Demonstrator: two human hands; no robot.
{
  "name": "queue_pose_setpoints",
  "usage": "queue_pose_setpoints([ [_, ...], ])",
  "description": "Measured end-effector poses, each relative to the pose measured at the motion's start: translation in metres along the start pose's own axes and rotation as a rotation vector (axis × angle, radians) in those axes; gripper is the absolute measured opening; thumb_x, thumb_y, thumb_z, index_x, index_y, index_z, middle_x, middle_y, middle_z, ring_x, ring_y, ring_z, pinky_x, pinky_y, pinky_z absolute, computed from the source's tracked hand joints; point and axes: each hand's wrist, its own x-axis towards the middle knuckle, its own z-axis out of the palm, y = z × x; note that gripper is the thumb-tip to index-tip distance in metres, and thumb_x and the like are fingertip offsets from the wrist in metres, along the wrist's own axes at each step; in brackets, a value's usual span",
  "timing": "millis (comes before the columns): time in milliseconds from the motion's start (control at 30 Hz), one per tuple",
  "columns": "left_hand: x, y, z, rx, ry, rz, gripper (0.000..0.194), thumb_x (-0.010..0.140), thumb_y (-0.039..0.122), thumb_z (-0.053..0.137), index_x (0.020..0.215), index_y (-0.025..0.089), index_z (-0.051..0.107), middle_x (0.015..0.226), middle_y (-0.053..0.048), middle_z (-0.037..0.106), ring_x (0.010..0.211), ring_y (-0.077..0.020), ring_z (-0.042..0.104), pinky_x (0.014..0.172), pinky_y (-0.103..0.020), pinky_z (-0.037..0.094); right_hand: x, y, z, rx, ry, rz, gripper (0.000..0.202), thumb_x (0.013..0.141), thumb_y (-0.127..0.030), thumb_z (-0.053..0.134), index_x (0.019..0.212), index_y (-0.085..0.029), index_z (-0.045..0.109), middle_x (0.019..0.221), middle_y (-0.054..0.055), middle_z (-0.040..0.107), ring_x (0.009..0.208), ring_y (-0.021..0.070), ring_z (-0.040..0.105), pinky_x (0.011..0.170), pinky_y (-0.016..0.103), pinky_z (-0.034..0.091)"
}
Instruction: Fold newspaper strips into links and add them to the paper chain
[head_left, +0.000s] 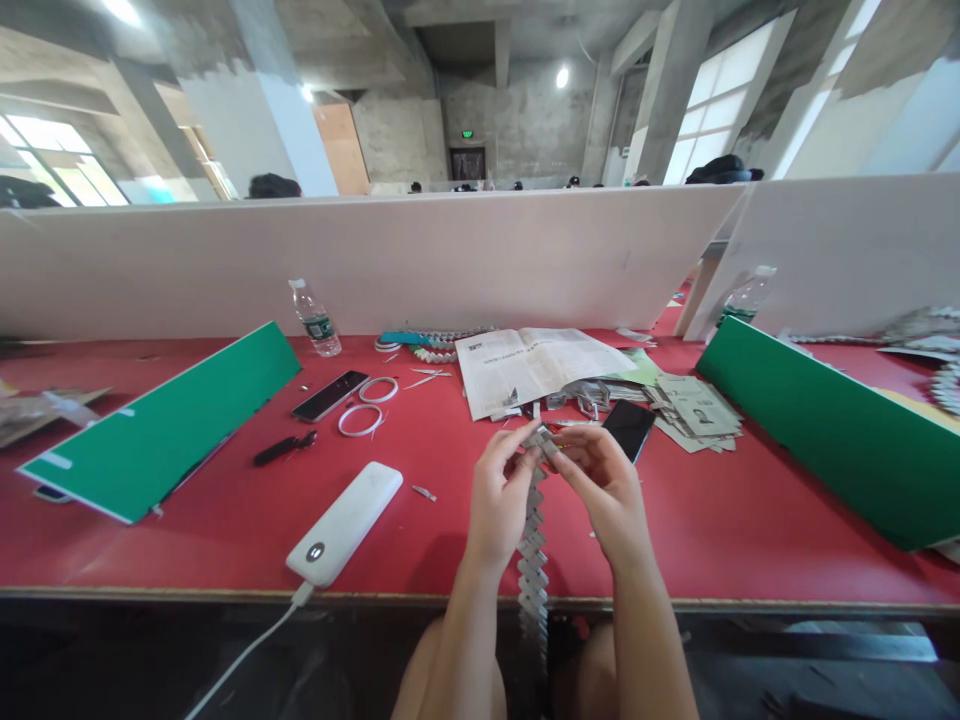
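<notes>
A zigzag chain of folded paper (532, 565) hangs down between my forearms, past the table's front edge toward my lap. My left hand (504, 490) pinches its upper end between thumb and fingers. Close beside it, my right hand (600, 480) has thumb and fingers closed on the same end of the chain. The exact fold between the fingertips is too small to make out. Just beyond my hands lie a newspaper sheet (540, 365) and loose folded paper strips (592, 397). A dark phone (630, 430) rests right of my right hand.
On the red table (457, 540) lie a white power bank (345, 525) with a cable, a second phone (330, 396), two white rings of tape (361, 420), scissors (429, 376) and printed papers (699, 410). Green panels (169, 425) stand at both sides. A bottle (316, 320) stands behind.
</notes>
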Motion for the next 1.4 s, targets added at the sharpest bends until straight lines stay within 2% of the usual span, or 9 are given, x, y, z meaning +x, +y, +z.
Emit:
queue_pose_setpoints([
  [100, 0.0, 0.002, -0.001, -0.022, -0.011, -0.022, 0.03, 0.084, 0.026, 0.053, 0.112, 0.021, 0.062, 0.1, -0.007, 0.063, 0.083, -0.0166, 0.058, 0.075, -0.027, 0.048, -0.001, 0.001, -0.005, -0.004, -0.024, 0.016, 0.018, 0.077, -0.024, 0.066, 0.093, -0.021, 0.058, 0.09, 0.003, 0.063, 0.082, 0.0152, 0.062, 0.074, 0.028, 0.053],
  [233, 0.0, 0.004, -0.004, -0.003, -0.035, 0.04, 0.025, 0.084, 0.026, 0.053, 0.105, 0.02, 0.065, 0.1, -0.007, 0.063, 0.09, -0.0174, 0.058, 0.079, -0.026, 0.046, 0.0, 0.002, -0.005, -0.006, 0.003, -0.009, 0.018, 0.074, -0.021, 0.068, 0.09, -0.022, 0.06, 0.084, 0.0, 0.063, 0.078, 0.0136, 0.062, 0.071, 0.026, 0.054],
  [433, -0.001, 0.009, -0.008, -0.024, -0.117, 0.03, 0.027, 0.085, 0.027, 0.052, 0.107, 0.02, 0.066, 0.098, -0.007, 0.062, 0.086, -0.0161, 0.058, 0.074, -0.025, 0.048, 0.0, 0.004, -0.002, 0.036, -0.02, -0.072, 0.027, 0.075, -0.018, 0.068, 0.099, -0.026, 0.059, 0.078, -0.002, 0.059, 0.071, 0.0126, 0.06, 0.065, 0.025, 0.055],
  [600, -0.003, 0.01, -0.006, -0.196, -0.001, -0.056, 0.031, 0.078, 0.026, 0.062, 0.108, 0.019, 0.063, 0.093, -0.006, 0.067, 0.082, -0.0159, 0.062, 0.071, -0.026, 0.052, -0.002, 0.002, -0.007, -0.078, -0.126, -0.133, 0.037, 0.079, -0.018, 0.063, 0.113, -0.03, 0.06, 0.097, 0.002, 0.054, 0.082, 0.0138, 0.06, 0.072, 0.027, 0.055],
  [733, -0.003, 0.013, -0.009, -0.27, -0.071, -0.102, 0.024, 0.073, 0.024, 0.068, 0.096, 0.016, 0.066, 0.087, -0.006, 0.071, 0.081, -0.0173, 0.066, 0.071, -0.026, 0.054, -0.003, 0.0, -0.016, -0.119, -0.186, -0.146, 0.038, 0.081, -0.017, 0.06, 0.116, -0.033, 0.06, 0.103, 0.002, 0.051, 0.088, 0.014, 0.058, 0.074, 0.024, 0.053],
  [867, -0.004, 0.013, -0.014, -0.242, -0.139, -0.108, 0.023, 0.072, 0.022, 0.069, 0.094, 0.016, 0.064, 0.084, -0.005, 0.072, 0.08, -0.0171, 0.067, 0.071, -0.026, 0.054, -0.002, -0.002, -0.019, -0.097, -0.222, -0.115, 0.028, 0.083, -0.02, 0.057, 0.11, -0.03, 0.062, 0.112, 0.004, 0.053, 0.098, 0.017, 0.056, 0.077, 0.025, 0.051],
  [1000, -0.005, 0.012, -0.011, -0.155, -0.167, -0.075, 0.02, 0.073, 0.023, 0.068, 0.091, 0.016, 0.062, 0.081, -0.005, 0.071, 0.077, -0.017, 0.067, 0.069, -0.026, 0.054, -0.002, -0.002, -0.014, -0.024, -0.153, -0.029, 0.016, 0.083, -0.025, 0.06, 0.098, -0.026, 0.062, 0.093, 0.002, 0.062, 0.083, 0.0148, 0.059, 0.071, 0.026, 0.05],
  [1100, -0.006, 0.011, -0.007, -0.068, -0.165, -0.026, 0.017, 0.076, 0.025, 0.064, 0.09, 0.016, 0.061, 0.083, -0.005, 0.069, 0.078, -0.0168, 0.066, 0.069, -0.026, 0.053, -0.002, -0.001, -0.01, -0.055, -0.046, 0.0, 0.009, 0.081, -0.026, 0.062, 0.088, -0.023, 0.061, 0.08, 0.0, 0.06, 0.074, 0.0128, 0.056, 0.066, 0.024, 0.047],
  [1400, -0.007, 0.013, -0.007, 0.113, -0.144, 0.053, 0.009, 0.08, 0.023, 0.057, 0.084, 0.016, 0.06, 0.076, -0.003, 0.066, 0.072, -0.0142, 0.064, 0.065, -0.022, 0.05, -0.004, -0.001, -0.006, -0.056, 0.035, -0.005, 0.006, 0.077, -0.023, 0.065, 0.082, -0.021, 0.063, 0.075, -0.001, 0.063, 0.071, 0.0128, 0.057, 0.065, 0.024, 0.046],
])
